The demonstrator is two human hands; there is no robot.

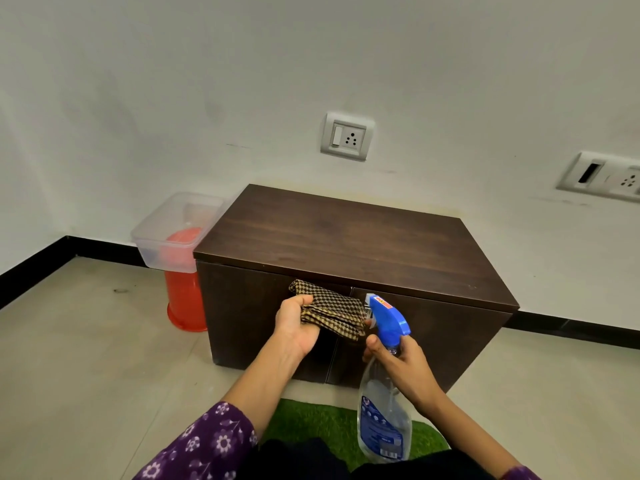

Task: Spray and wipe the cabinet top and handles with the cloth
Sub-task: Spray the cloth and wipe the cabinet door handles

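Left hand (298, 323) closed around one end of the folded checked cloth (332, 311), thumb on top, fingers under. Cloth is held up in front of the cabinet (346, 244), at the upper part of the two doors, around where they meet; can't tell if it touches the door face. Handles not discernible from here.

Right hand (403, 367) wrapped around the neck of the spray bottle (382, 420), just under the blue trigger head (389, 318). Bottle is clear, tilted, base toward the near side, nozzle pointing left at the cloth and almost touching its right edge. Can't tell whether a finger is on the trigger.

Cabinet: low, dark wood, two doors, set against the far wall. Top is bare, dark grain, no visible wet patches.

Left of the cabinet: clear plastic tub (175, 230) sitting on an upturned red bucket (183, 299), both just beside the cabinet's left side.

Wall socket (347, 136) above the cabinet, second socket plate (604, 176) far right.

Near side: green mat (318, 427) on the tiled floor, under the forearms. Purple floral sleeve (207, 445) on the left arm.
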